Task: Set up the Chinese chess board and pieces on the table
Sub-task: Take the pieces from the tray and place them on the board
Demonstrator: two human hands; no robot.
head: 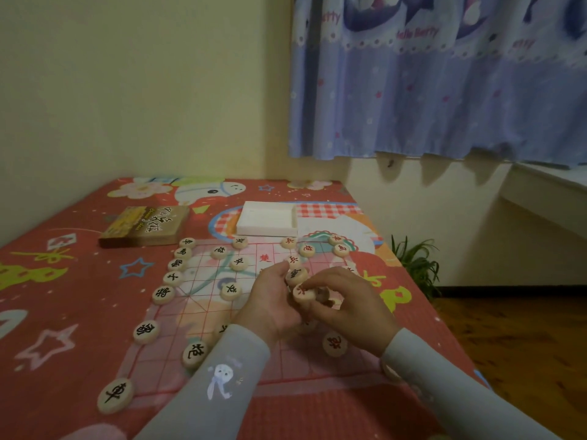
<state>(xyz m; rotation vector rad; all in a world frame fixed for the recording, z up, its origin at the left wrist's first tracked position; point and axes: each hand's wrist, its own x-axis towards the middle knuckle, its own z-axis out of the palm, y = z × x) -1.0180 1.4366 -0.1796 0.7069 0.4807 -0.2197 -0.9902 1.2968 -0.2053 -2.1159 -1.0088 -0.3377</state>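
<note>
- Left hand (pixel 273 300) curled over board (pixel 203 312) centre, cupping a stack of red-marked pieces (pixel 297 274).
- Right hand (pixel 346 303) beside it, fingertips pinching one red-marked piece (pixel 303 293) (character unreadable).
- Black-marked pieces (pixel 163 295) lined along board's left edge.
- White tray (pixel 266 219) and printed box (pixel 146 225) beyond board's far edge.
</note>
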